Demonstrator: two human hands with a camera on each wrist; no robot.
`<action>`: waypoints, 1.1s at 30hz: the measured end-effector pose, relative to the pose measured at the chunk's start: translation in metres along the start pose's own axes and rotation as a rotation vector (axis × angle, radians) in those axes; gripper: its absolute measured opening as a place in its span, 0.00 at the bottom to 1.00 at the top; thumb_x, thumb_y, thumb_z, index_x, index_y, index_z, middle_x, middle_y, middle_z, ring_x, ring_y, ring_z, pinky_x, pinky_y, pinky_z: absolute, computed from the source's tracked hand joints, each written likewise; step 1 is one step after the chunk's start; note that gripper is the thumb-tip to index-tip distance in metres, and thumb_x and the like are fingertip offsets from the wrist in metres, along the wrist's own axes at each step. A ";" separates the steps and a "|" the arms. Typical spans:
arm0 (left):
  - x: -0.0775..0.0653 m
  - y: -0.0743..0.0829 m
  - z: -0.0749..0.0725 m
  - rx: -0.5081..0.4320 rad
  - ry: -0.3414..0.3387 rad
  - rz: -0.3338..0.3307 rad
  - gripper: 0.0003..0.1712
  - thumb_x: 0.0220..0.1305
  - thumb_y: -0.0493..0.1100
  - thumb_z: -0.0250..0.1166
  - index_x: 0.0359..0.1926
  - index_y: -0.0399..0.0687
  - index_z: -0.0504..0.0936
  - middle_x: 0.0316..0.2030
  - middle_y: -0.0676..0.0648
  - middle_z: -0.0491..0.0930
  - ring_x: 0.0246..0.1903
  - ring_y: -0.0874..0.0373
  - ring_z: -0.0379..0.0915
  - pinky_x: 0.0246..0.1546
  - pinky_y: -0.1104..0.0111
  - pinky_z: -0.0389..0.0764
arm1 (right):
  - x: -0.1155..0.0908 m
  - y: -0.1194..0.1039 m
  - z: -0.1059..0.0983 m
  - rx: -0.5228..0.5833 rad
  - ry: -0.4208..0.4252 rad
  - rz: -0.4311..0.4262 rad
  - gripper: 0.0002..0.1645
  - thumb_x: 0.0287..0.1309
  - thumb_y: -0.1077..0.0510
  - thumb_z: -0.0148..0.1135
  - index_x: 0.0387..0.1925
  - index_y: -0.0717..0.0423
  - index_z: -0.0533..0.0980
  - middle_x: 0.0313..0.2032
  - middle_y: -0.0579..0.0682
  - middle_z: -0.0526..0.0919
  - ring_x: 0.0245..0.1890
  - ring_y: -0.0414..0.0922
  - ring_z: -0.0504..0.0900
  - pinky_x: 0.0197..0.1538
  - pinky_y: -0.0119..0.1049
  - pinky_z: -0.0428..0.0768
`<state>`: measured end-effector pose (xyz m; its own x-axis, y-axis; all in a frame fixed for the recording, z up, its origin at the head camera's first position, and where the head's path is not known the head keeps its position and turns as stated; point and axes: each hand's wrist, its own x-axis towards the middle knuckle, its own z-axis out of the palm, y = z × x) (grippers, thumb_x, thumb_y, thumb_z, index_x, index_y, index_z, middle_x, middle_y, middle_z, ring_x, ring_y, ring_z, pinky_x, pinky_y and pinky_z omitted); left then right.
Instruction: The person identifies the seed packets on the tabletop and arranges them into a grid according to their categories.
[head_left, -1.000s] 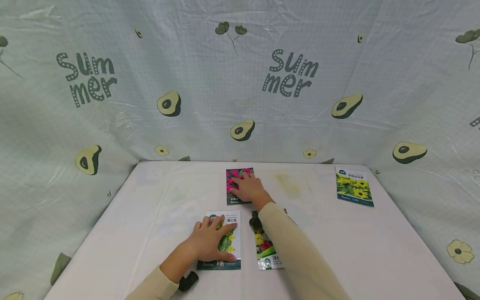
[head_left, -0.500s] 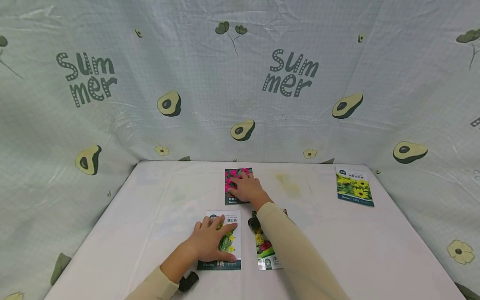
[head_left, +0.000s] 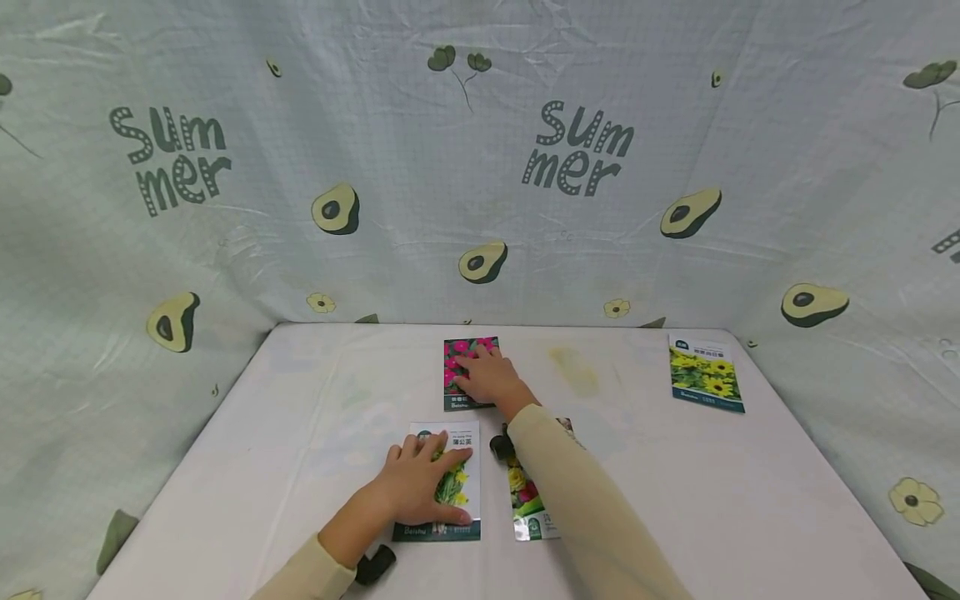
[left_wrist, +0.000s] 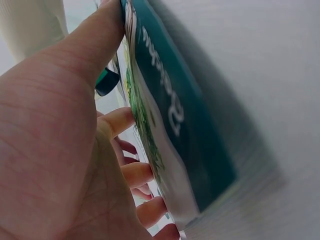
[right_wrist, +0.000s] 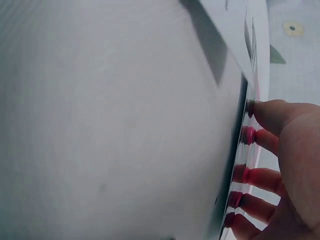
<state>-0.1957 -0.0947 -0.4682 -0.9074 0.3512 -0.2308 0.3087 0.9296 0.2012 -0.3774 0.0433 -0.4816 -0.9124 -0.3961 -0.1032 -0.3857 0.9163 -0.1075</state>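
Note:
My left hand rests spread on a white seed packet with yellow flowers and a dark teal bottom band, flat on the table. In the left wrist view its fingertips and thumb press on the packet from above. Farther back, my right hand lays its fingertips on a seed packet of pink flowers, covering its right part. The right wrist view catches this glossy packet nearly edge-on, all fingertips touching it. Below the right sleeve, a packet of multicoloured flowers is partly hidden.
A fourth packet with yellow daisy-like flowers lies at the table's back right, slightly turned. Black wrist cameras sit at the left wrist and right wrist. A printed avocado cloth walls the table's back and sides.
My right hand has slid the pink-flower packet slightly to the left. The left hand stays where it was on the white packet.

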 end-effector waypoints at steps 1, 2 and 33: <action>0.001 -0.001 0.001 -0.002 0.002 0.004 0.55 0.48 0.82 0.67 0.75 0.71 0.66 0.77 0.42 0.59 0.65 0.39 0.59 0.52 0.47 0.65 | 0.001 -0.001 0.000 0.003 -0.001 0.000 0.35 0.74 0.34 0.50 0.77 0.35 0.63 0.77 0.53 0.63 0.77 0.56 0.60 0.74 0.54 0.65; 0.001 -0.001 0.001 -0.004 0.003 0.006 0.55 0.48 0.82 0.67 0.75 0.71 0.67 0.77 0.42 0.60 0.66 0.38 0.59 0.53 0.47 0.65 | 0.001 -0.001 0.000 0.005 0.000 0.001 0.35 0.74 0.34 0.50 0.77 0.35 0.63 0.77 0.52 0.63 0.77 0.56 0.60 0.74 0.54 0.65; 0.003 0.000 -0.001 -0.037 -0.005 0.009 0.54 0.48 0.80 0.69 0.75 0.70 0.67 0.77 0.43 0.59 0.67 0.38 0.58 0.53 0.46 0.65 | 0.004 -0.012 0.000 0.022 0.024 -0.001 0.37 0.72 0.31 0.51 0.77 0.37 0.64 0.76 0.50 0.64 0.76 0.55 0.62 0.74 0.53 0.65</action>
<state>-0.1992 -0.0937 -0.4682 -0.9032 0.3599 -0.2339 0.3057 0.9219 0.2381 -0.3762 0.0307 -0.4804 -0.9152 -0.3950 -0.0797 -0.3834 0.9145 -0.1294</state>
